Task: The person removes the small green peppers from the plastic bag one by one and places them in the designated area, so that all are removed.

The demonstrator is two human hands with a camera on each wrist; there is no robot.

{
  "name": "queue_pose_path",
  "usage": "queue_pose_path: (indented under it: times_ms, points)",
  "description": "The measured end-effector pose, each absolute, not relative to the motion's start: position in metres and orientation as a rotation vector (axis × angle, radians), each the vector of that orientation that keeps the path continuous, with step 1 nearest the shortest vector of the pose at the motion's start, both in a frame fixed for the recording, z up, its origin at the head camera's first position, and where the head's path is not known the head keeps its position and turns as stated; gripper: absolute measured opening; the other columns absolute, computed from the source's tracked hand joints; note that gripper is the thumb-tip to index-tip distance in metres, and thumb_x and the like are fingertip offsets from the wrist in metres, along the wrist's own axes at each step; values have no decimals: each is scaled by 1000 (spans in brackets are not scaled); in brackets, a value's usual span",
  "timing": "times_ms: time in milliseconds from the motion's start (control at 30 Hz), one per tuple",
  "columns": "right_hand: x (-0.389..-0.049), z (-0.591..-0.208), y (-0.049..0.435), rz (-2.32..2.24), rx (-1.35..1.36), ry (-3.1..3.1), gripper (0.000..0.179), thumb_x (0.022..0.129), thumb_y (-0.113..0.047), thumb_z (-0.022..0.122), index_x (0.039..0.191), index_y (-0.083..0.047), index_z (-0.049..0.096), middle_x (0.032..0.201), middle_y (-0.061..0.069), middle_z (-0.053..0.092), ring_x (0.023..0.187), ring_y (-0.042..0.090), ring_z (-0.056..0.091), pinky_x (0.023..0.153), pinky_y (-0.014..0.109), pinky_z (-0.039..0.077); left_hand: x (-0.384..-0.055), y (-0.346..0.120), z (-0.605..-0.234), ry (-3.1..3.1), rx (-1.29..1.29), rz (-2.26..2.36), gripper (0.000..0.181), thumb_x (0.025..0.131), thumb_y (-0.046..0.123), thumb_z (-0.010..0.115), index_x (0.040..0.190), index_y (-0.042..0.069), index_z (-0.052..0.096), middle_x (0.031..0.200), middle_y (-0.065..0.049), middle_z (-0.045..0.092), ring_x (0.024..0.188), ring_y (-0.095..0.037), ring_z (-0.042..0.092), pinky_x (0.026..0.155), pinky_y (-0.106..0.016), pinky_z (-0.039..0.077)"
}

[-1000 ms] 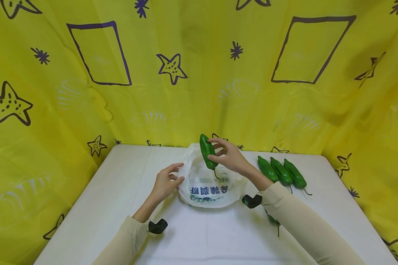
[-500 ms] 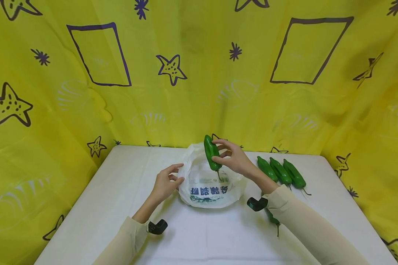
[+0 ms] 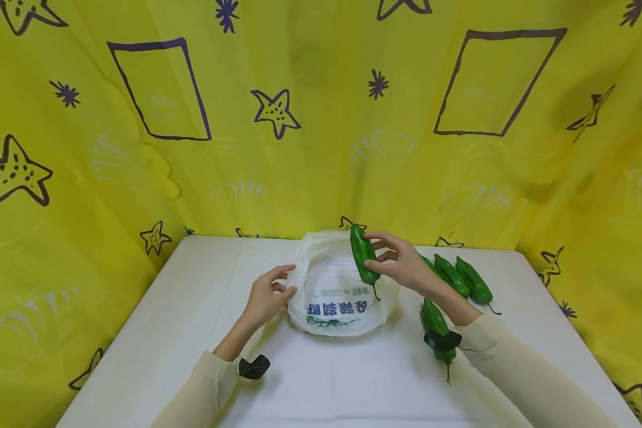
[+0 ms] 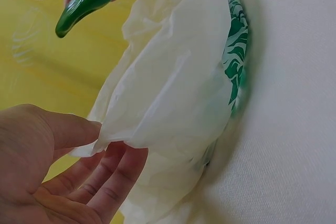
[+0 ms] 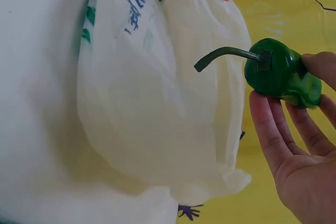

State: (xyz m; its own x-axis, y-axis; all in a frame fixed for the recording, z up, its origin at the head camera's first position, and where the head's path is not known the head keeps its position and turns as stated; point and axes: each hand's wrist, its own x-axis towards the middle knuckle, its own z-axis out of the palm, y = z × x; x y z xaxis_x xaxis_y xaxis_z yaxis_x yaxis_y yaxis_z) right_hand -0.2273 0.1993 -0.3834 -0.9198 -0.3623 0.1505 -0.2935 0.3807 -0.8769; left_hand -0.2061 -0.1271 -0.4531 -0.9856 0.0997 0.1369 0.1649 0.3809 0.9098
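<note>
A white plastic bag (image 3: 299, 300) with blue lettering stands on the table, its mouth spread wide. My left hand (image 3: 266, 299) pinches the bag's left rim between thumb and fingers, as the left wrist view of the bag (image 4: 163, 82) shows. In my right hand (image 3: 401, 263) is a green pepper (image 3: 364, 254), held between thumb and fingers above the bag's right rim, stem pointing down. Up close in the right wrist view, the pepper (image 5: 273, 66) has a curved stem and is apart from the bag.
Several more green peppers lie to the right: a slanted row (image 3: 473, 279) at the back, partly behind my right forearm, and a single pepper (image 3: 433, 318) nearer, partly covered by the wrist camera (image 3: 442, 341). A yellow patterned curtain (image 3: 321, 166) rises behind the white table (image 3: 321, 380).
My right hand has moved right and slightly down with the pepper, from over the bag's middle to its right rim. My left hand has stayed on the bag's rim.
</note>
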Motion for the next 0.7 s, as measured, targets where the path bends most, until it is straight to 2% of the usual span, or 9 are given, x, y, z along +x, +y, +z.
queue_pose_path:
  times_ms: [467, 700]
  points:
    - [-199, -393, 244, -1500, -503, 2705, 61, 93, -27, 78, 148, -16, 53, 133, 17, 61, 101, 29, 68, 83, 36, 58, -206, -129, -453, -2574, -229, -1685, 50, 89, -2, 76, 136, 9, 66, 117, -18, 67, 67, -16, 66, 62, -47, 61]
    - [-185, -399, 269, -1481, -473, 2738, 61, 94, -26, 77, 148, -16, 52, 136, 17, 59, 103, 28, 68, 82, 30, 58, -206, -130, -453, -2578, -223, -1676, 50, 89, -2, 76, 137, 10, 65, 118, -18, 66, 68, -17, 65, 63, -46, 61]
